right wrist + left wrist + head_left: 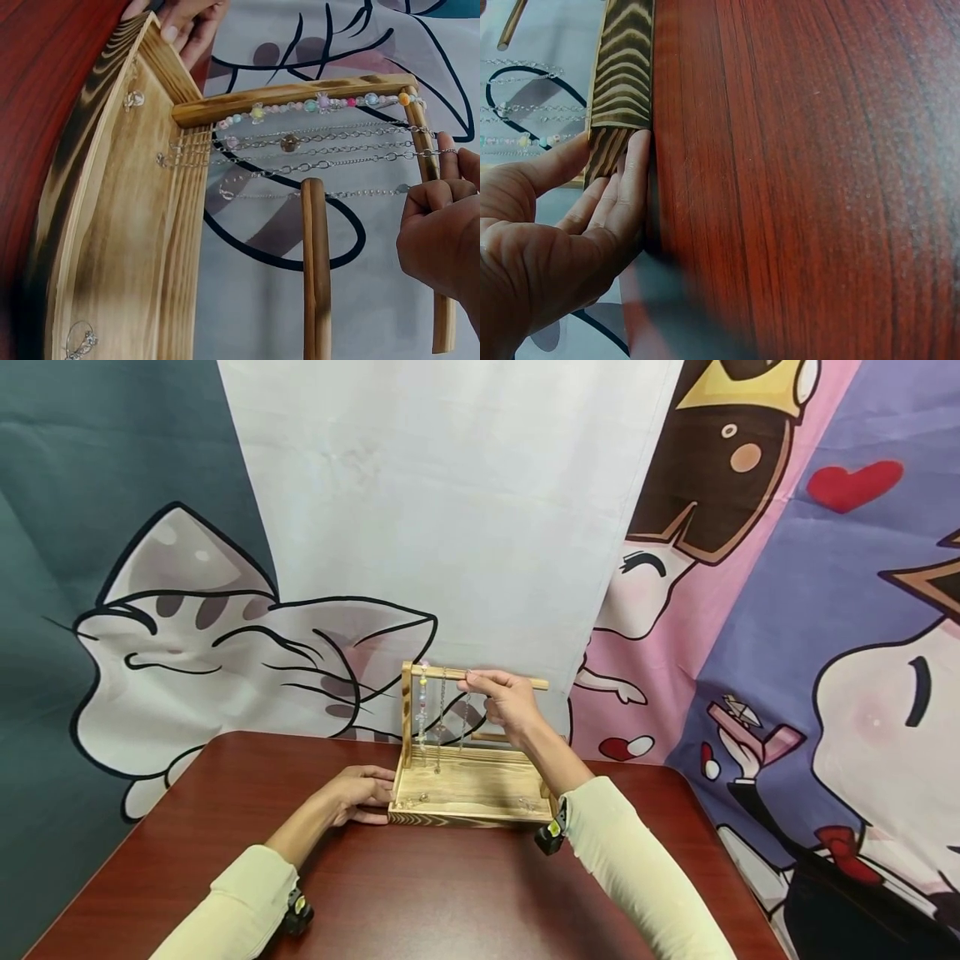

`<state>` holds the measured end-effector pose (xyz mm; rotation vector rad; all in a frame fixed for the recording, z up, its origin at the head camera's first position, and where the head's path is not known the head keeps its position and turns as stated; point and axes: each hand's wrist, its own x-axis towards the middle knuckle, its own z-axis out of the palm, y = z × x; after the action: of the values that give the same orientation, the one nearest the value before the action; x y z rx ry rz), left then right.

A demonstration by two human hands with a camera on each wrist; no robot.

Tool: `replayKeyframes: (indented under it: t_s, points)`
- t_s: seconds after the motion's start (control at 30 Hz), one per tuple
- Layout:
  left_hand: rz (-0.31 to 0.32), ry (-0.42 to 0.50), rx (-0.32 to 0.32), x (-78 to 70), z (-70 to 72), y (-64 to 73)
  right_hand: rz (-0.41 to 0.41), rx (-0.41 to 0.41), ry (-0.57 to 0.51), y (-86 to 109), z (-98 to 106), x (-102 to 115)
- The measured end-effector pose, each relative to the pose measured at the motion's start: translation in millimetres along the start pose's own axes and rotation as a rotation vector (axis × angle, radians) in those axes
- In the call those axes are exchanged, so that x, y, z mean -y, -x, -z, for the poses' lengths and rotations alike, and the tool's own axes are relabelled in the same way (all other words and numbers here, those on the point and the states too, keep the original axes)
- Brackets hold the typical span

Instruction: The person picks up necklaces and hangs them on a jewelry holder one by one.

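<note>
A wooden jewelry stand [471, 783] has a shallow tray, a left post and a top bar [540, 683]. My left hand [362, 795] holds its left end; the left wrist view shows thumb and fingers on either side of the tray's corner [626, 82]. At the top bar, my right hand [508, 700] pinches a silver chain necklace [330, 161] between thumb and fingers, its chain running down toward the tray. Left of it hang a beaded necklace [422, 702] and another chain necklace [441, 718].
Small pieces of jewelry, including a ring [81, 341], lie in the tray. A shorter, lower bar [316, 262] stands behind the tray. The stand sits on a reddish-brown table [420, 893], in front of a cartoon-printed cloth [465, 527].
</note>
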<state>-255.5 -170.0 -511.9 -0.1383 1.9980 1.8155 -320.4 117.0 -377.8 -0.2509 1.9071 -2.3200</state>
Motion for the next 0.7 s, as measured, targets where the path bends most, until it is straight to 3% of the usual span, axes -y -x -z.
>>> replayKeyframes:
  t_s: [0.7]
  points:
    - [0.007,0.011,-0.018,0.4,-1.5,1.7,0.026,-0.01,0.112,2.1,-4,-15]
